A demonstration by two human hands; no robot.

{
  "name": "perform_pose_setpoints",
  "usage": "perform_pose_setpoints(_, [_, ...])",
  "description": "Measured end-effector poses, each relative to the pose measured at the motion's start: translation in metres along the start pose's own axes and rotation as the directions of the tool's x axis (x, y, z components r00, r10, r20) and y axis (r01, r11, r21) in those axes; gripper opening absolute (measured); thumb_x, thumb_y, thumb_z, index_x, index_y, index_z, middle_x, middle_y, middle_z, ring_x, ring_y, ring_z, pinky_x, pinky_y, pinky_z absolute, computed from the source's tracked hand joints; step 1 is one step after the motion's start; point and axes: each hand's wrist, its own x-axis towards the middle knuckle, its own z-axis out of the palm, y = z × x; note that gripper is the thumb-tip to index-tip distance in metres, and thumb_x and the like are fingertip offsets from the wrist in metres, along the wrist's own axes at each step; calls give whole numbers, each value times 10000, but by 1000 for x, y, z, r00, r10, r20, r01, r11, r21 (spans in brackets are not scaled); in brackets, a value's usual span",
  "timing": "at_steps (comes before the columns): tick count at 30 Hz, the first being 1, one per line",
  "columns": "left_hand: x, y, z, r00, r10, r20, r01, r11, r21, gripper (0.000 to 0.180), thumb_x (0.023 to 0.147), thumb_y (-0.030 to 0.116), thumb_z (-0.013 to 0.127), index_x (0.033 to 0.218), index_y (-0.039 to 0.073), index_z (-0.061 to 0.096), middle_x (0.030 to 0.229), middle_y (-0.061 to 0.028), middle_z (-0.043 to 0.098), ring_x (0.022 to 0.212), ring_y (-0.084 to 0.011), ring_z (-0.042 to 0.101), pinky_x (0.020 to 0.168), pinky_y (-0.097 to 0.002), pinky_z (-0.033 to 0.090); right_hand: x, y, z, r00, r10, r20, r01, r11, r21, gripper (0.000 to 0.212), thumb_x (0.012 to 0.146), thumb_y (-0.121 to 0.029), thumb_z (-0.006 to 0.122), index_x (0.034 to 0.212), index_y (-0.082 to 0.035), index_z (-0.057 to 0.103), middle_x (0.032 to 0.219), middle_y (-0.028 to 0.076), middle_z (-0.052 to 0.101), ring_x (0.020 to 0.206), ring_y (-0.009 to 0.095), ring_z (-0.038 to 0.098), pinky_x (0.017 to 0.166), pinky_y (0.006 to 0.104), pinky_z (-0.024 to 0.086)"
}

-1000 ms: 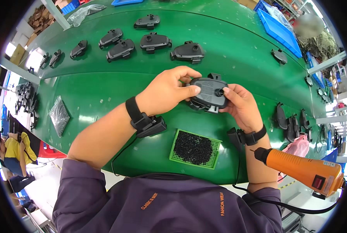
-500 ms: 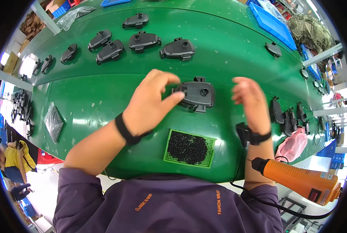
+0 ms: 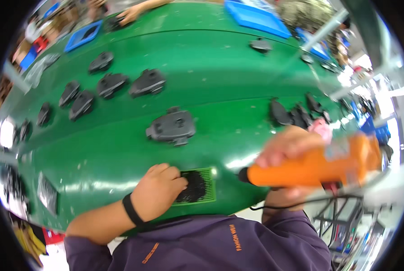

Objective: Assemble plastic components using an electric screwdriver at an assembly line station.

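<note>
My left hand [image 3: 160, 192] is at the left side of a green tray [image 3: 212, 185]. Its fingers curl together over a heap of small black pieces [image 3: 193, 187] that look like screws; whatever is between the fingertips is hidden. On the right, my right hand [image 3: 290, 144] grips an orange electric screwdriver [image 3: 301, 165], blurred by motion, its black nose pointing left toward the tray. Beyond the tray, a dark grey plastic housing [image 3: 172, 126] with side clips and a round knob lies on the green table, touched by neither hand.
Several similar housings [image 3: 113, 84] lie across the far left, and more dark parts [image 3: 281, 113] sit at right beside a pink cloth [image 3: 320, 130]. Blue trays [image 3: 258, 19] stand at the back. Another person's hand [image 3: 129, 16] holds a dark part there. A clear bag [image 3: 47, 193] lies left.
My left hand has left the housing and come down to the green tray. My right hand has taken hold of the orange screwdriver. The view has shifted, and another person's hand appears at the back.
</note>
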Motion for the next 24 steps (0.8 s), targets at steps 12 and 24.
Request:
perform_pose_setpoints(12, [-4,-2,-21,985,-145,-91,97,908,-407,120,791,42,740,910,45,725,852,-104,679,812,-287,633,743,-373,510,39,21,42,982,97,-160,-78,989,122,882,814,-505,790,1442,-74,344,1012,116,610,787,323,691,730,450,580])
perform_pose_setpoints(24, [49,-40,-35,883,-150,-444,1,948,-319,173,737,87,809,849,48,683,835,-79,667,775,-273,632,699,-364,502,78,54,50,996,-92,-14,90,925,369,650,954,-535,586,1388,-85,410,772,11,556,579,144,512,580,318,467])
